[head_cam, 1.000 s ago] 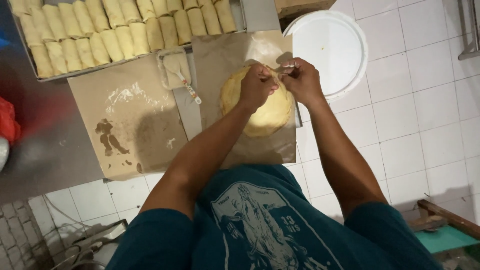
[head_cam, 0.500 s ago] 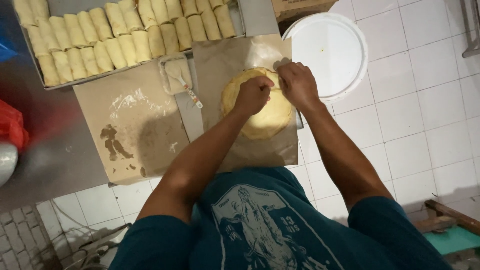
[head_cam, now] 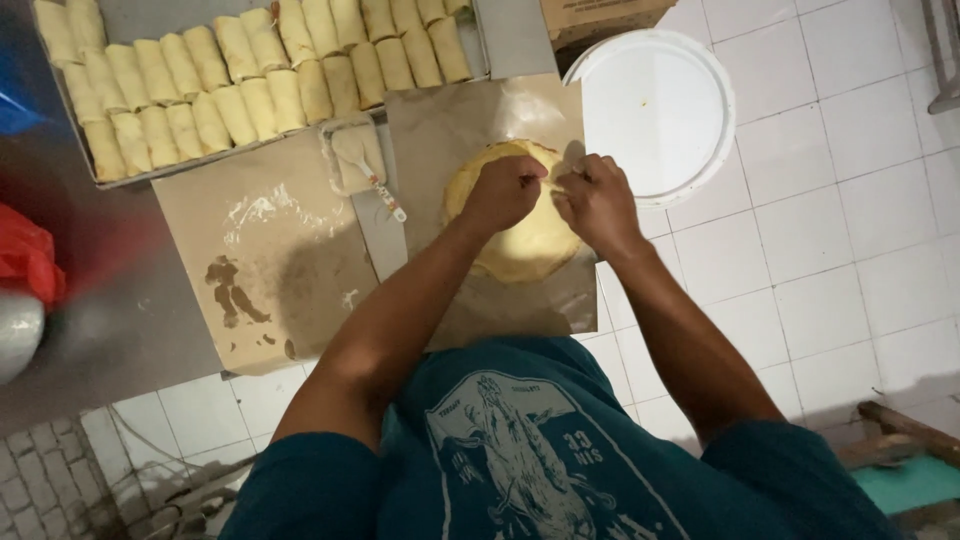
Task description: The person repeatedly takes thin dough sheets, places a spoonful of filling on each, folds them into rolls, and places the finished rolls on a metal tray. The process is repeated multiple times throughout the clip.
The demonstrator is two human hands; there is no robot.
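From the head camera, the left hand and right hand were both pinching the far edge of a round yellow wrapper lying on brown paper on the table, near a tray of rolls.

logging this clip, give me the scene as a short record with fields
left hand: left hand fingers bunched, on the far edge of the round yellow wrapper
right hand: right hand pinching the same edge, close beside the left
under the wrapper: brown paper sheet
second sheet: stained brown paper to the left, small brush at its far corner
tray: metal tray holding rows of pale rolls
floor: white round lid on white tiles
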